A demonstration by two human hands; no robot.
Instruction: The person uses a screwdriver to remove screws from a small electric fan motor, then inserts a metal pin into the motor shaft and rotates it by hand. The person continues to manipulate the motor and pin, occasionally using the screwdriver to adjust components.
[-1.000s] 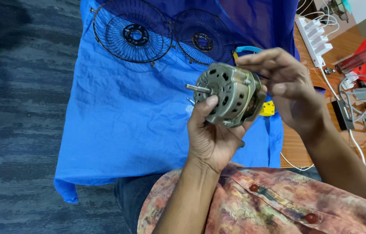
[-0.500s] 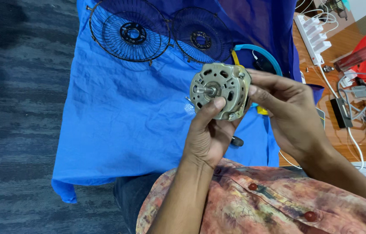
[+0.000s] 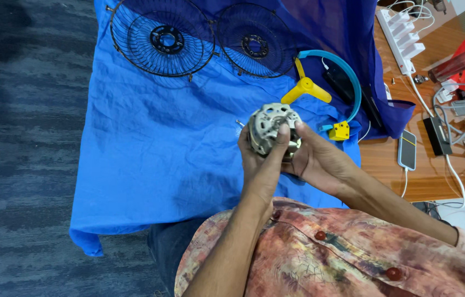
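Note:
I hold a round metal fan motor (image 3: 270,125) with a slotted grey casing in both hands above a blue cloth (image 3: 150,137). My left hand (image 3: 262,165) wraps it from below, thumb across its front. My right hand (image 3: 320,162) cups its right side. A short shaft (image 3: 239,124) sticks out to the left.
Two black wire fan guards (image 3: 161,39) (image 3: 254,47) lie at the far end of the cloth. A yellow fan blade (image 3: 305,89) and a blue ring (image 3: 348,77) lie right of the motor. A phone (image 3: 407,149), a white power strip (image 3: 403,33) and cables (image 3: 463,110) sit on the wooden table (image 3: 441,176).
The motor has turned in my hands and come lower and closer to my body. My right hand has dropped from above it to cup its right side.

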